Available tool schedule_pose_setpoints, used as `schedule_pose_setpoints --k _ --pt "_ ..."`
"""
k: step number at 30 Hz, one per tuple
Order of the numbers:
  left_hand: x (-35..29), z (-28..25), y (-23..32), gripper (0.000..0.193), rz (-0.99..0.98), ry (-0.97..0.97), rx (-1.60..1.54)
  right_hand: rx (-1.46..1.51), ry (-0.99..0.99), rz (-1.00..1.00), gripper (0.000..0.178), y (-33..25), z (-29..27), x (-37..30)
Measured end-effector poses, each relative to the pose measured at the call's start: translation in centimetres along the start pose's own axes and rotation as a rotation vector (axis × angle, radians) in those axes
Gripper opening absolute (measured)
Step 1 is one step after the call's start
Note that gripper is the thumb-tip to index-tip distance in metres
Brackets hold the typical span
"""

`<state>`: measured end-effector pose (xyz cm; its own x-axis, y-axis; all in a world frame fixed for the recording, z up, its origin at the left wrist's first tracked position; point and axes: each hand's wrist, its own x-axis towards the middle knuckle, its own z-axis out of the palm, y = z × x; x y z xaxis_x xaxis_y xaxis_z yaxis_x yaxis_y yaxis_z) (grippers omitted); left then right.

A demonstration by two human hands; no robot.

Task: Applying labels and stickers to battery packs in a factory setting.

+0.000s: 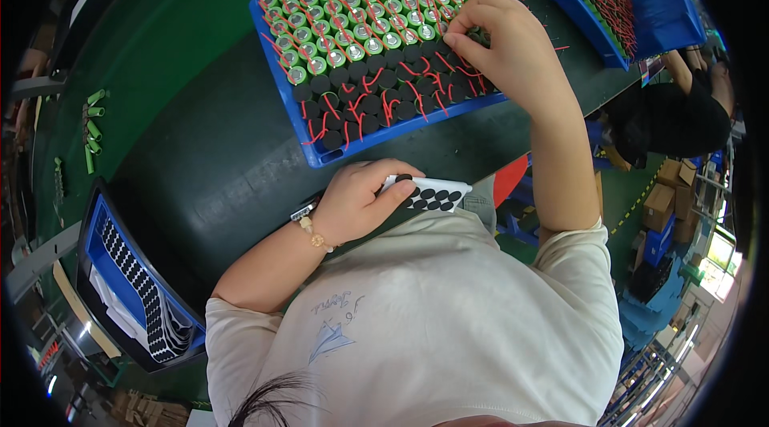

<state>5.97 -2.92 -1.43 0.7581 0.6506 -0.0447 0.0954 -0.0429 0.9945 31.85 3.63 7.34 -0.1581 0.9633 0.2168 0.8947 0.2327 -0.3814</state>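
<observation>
A blue tray point(294, 124) on the dark bench holds rows of green battery cells point(372, 46) standing upright, with red wires rising from them. The rows nearest me wear black round pads point(370, 105) on their tops; farther rows show bare metal ends. Over the right part of the tray, my right hand point(505, 42) is closed in a pinch at the border between padded and bare cells. What its fingertips hold, if anything, is hidden. Near my body, my left hand point(360, 196) grips a white sheet of black round stickers point(436, 197), one disc beside its thumb.
At left, a blue bin point(183, 308) holds strips of black-dotted sticker sheets point(132, 271). Loose green cells point(94, 129) lie farther left. Another blue tray point(570, 2) of wired cells stands at far right beside an empty-looking blue container point(669, 14). A person point(669, 118) sits beyond it.
</observation>
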Motion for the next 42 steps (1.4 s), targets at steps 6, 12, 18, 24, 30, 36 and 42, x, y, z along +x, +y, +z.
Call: schedule_pose_setpoints --k 6,12,18,24,30,36,42 --pt "0.0 -0.1 0.3 0.018 -0.026 -0.018 0.002 0.007 -0.075 -0.071 0.006 0.2 -0.8 0.1" --pt "0.0 -0.1 0.4 0.018 -0.035 -0.019 -0.006 -0.235 0.012 -0.137 0.038 0.4 -2.7 -2.4" --pt "0.4 -0.1 0.7 0.017 -0.063 -0.071 0.011 -0.260 0.008 -0.121 0.042 0.8 -2.5 -2.7" --pt "0.4 -0.1 0.6 0.018 -0.073 -0.078 0.033 -0.232 0.003 -0.157 0.041 1.5 -2.4 -2.9" --pt "0.6 0.1 0.8 0.018 -0.105 -0.073 0.047 -0.173 -0.044 -0.190 0.042 2.4 -2.8 -2.3" --pt "-0.6 -0.7 0.3 0.018 -0.068 -0.068 0.064 -0.155 -0.059 -0.107 0.039 0.4 -1.6 -2.1" --pt "-1.2 -0.7 0.1 0.017 -0.042 -0.049 0.058 -0.227 -0.014 -0.170 0.039 -0.2 -1.3 -2.1"
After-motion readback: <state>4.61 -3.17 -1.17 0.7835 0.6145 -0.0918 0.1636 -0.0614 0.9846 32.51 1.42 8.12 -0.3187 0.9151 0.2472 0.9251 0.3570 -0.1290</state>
